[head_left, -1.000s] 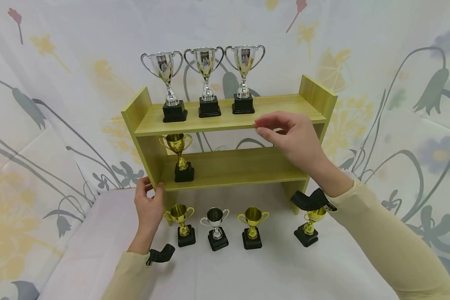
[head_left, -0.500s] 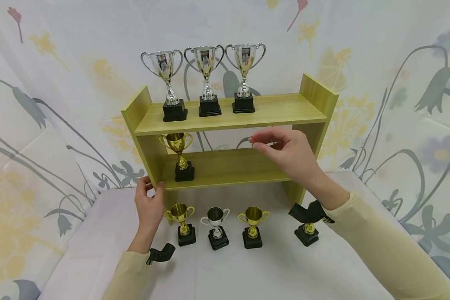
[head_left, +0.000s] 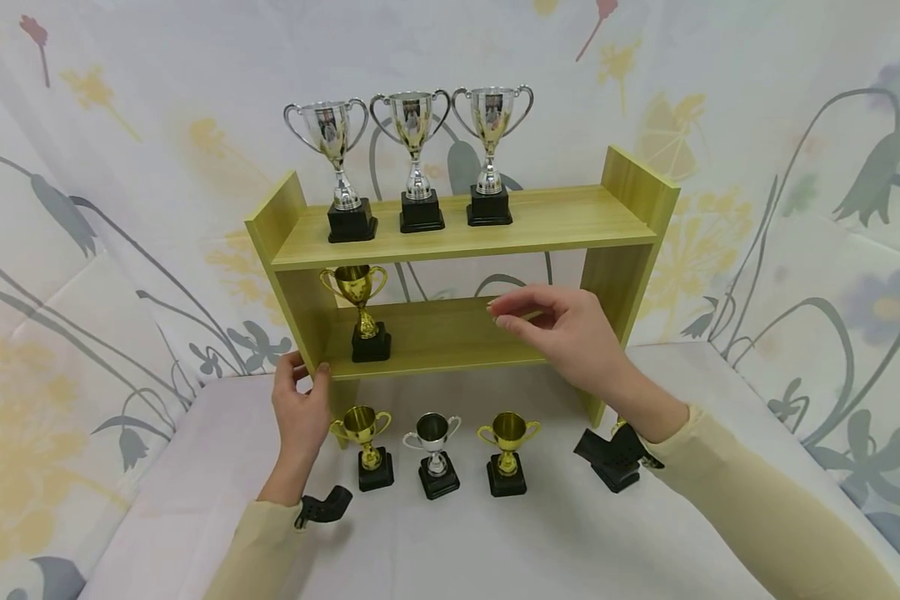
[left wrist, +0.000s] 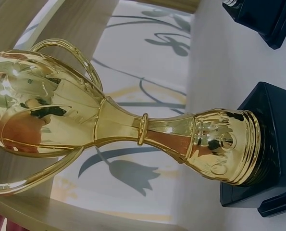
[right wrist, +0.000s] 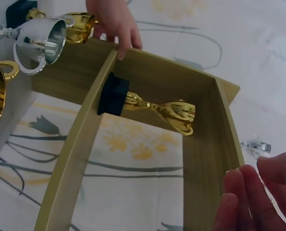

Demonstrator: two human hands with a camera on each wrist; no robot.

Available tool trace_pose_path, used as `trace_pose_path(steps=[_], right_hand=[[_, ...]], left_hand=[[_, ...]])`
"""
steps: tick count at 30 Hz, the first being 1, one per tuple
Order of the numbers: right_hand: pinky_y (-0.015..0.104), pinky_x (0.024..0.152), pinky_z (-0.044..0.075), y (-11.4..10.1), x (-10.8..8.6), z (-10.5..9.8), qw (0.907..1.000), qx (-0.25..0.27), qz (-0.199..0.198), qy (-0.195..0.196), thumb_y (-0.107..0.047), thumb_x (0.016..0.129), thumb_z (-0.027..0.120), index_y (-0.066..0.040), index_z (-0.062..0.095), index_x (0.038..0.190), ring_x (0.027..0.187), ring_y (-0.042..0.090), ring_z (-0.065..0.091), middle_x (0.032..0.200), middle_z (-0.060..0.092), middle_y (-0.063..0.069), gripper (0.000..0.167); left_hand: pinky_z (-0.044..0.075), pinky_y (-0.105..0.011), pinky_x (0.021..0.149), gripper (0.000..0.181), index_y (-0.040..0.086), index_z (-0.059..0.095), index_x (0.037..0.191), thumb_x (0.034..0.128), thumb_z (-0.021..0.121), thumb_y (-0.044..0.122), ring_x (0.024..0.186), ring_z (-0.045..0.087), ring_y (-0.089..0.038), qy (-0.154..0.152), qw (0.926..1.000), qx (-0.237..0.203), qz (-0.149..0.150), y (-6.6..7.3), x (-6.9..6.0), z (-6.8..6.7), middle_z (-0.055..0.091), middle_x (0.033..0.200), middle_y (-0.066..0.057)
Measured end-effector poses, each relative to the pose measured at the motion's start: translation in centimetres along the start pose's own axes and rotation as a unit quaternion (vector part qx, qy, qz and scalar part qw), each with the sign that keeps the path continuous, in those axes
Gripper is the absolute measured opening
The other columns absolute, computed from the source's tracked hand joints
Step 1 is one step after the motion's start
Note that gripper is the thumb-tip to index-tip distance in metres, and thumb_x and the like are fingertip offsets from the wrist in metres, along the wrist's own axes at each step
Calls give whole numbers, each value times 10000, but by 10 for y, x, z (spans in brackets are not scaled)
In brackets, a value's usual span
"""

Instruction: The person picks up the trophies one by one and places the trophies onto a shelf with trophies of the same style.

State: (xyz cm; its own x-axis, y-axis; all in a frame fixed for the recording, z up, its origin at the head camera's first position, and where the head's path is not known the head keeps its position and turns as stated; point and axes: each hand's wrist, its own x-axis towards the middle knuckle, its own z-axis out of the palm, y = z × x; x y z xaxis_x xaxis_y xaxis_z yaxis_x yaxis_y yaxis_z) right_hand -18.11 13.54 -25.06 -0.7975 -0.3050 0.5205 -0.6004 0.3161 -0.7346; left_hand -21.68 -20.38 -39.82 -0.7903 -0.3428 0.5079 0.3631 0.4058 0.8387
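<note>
Right hand [head_left: 570, 337] lower, gold trophy [head_left: 365, 323] inside shelf [head_left: 442, 337]

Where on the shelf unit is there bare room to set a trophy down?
Top board: bare from the third silver trophy to the right end panel. Lower board: bare just right of its gold trophy; the right hand hides part farther right. Crowded: the top board's left side, where three silver trophies stand close together.
</note>
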Motion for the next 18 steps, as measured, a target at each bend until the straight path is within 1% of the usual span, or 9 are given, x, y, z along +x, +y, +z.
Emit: trace_pose_path(steps=[5, 9, 11, 15, 18], right_hand=[[249, 721, 533, 2, -4, 6, 9998, 160, 34, -58, -85, 899, 737, -50, 749, 1058, 875, 167, 685, 1038, 735, 65, 163], [260, 720, 541, 3, -10, 14, 9995, 245, 9, -184, -68, 893, 739, -53, 751, 1059, 880, 229, 694, 1039, 736, 55, 167], [270, 730, 547, 5, -14, 18, 9994, 220, -50, -259, -51, 893, 733, -51, 750, 1060, 887, 223, 693, 1037, 736, 50, 168], [289, 751, 555, 7, -23, 27, 9990, 158, -109, -400, -40, 897, 723, -60, 751, 1061, 892, 139, 682, 1035, 732, 28, 167], [300, 757, 559, 8, -30, 33, 9984, 192, -99, -524, -53, 905, 719, -74, 750, 1065, 890, 136, 679, 1038, 726, 13, 165]], left_hand=[[464, -296, 769, 289, -11, 533, 1248, 999, 552, 134, 1047, 509, -176, 7, 10000, 19, 23, -1, 0, -1, 535, 1150, -147], [468, -312, 774, 283, -11, 533, 1245, 994, 555, 117, 1043, 512, -171, 31, 10000, 3, 30, 0, 1, 0, 536, 1154, -152], [471, -333, 776, 283, -11, 533, 1246, 992, 557, 111, 1044, 514, -181, 32, 10000, -6, 29, 1, 0, 0, 535, 1155, -157], [474, -358, 781, 291, -7, 531, 1252, 990, 560, 116, 1052, 518, -202, 25, 10000, 34, 35, 2, -1, 0, 534, 1158, -162], [472, -355, 783, 294, -6, 530, 1253, 990, 560, 121, 1057, 520, -209, 35, 10000, 48, 23, 3, -1, 0, 534, 1158, -161]])
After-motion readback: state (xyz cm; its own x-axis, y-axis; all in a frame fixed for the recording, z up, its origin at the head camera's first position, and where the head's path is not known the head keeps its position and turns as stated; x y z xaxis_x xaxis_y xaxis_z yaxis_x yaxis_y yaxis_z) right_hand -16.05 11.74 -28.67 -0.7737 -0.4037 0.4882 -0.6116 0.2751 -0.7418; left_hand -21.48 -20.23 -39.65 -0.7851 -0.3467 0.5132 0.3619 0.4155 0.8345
